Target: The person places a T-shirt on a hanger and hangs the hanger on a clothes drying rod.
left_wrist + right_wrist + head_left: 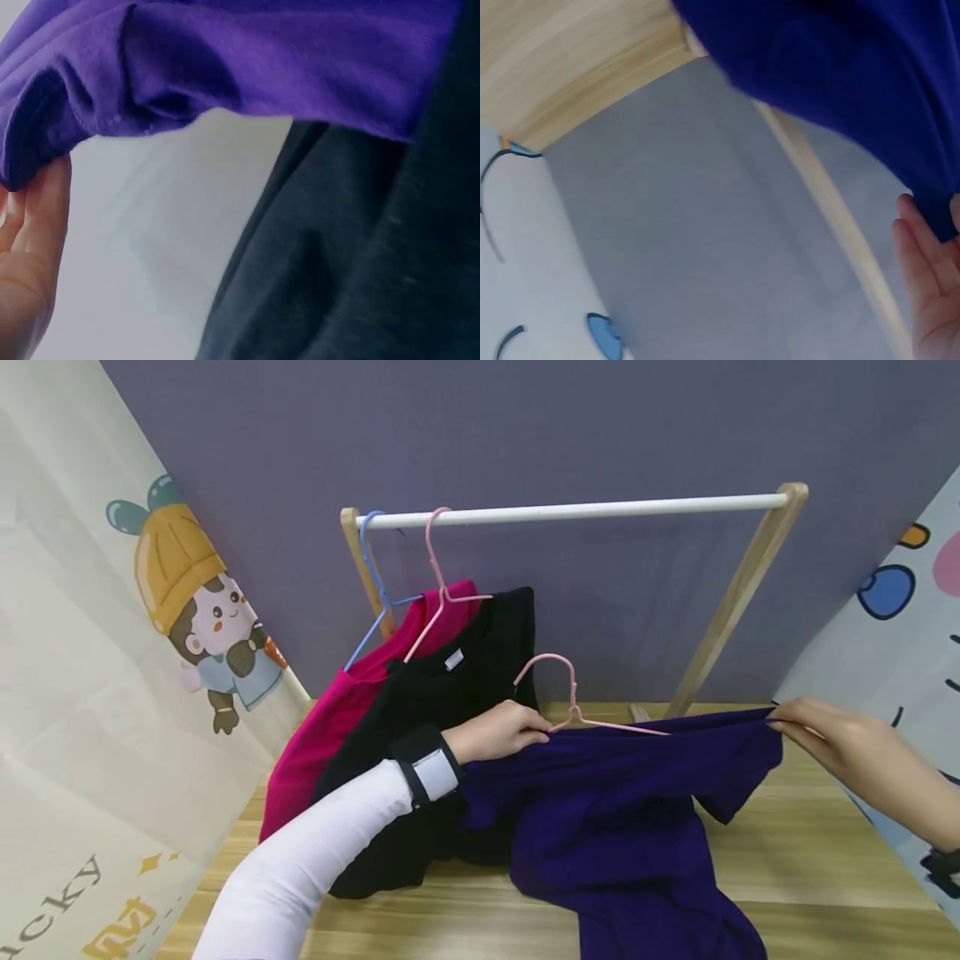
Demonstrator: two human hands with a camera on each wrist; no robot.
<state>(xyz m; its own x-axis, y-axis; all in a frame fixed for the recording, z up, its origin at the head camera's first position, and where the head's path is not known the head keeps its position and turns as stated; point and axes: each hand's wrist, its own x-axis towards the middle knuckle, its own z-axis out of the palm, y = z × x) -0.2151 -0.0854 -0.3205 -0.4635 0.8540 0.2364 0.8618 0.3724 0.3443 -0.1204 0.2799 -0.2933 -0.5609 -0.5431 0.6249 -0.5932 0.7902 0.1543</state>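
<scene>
A dark purple short-sleeved shirt (pixel 622 818) is stretched sideways between the two hands in the head view. My left hand (pixel 497 732) pinches its upper edge beside a pink hanger (pixel 573 693). At the far side, my right hand (pixel 843 745) pinches the sleeve's top edge between thumb and fingers. The hanger's hook stands above the shirt, and its lower parts are hidden in the cloth. In the left wrist view, purple cloth (pixel 300 60) covers part of the left hand (pixel 34 255). The right wrist view shows the right hand (pixel 930 270) gripping a cloth corner.
A rack with a white rail (pixel 577 512) and wooden legs (pixel 735 602) stands behind. Toward its left end hang a magenta garment (pixel 300 777) on a blue hanger (pixel 375 577) and a black garment (pixel 420 718) on a pink hanger (pixel 441 568). All are over a wooden tabletop (pixel 840 877).
</scene>
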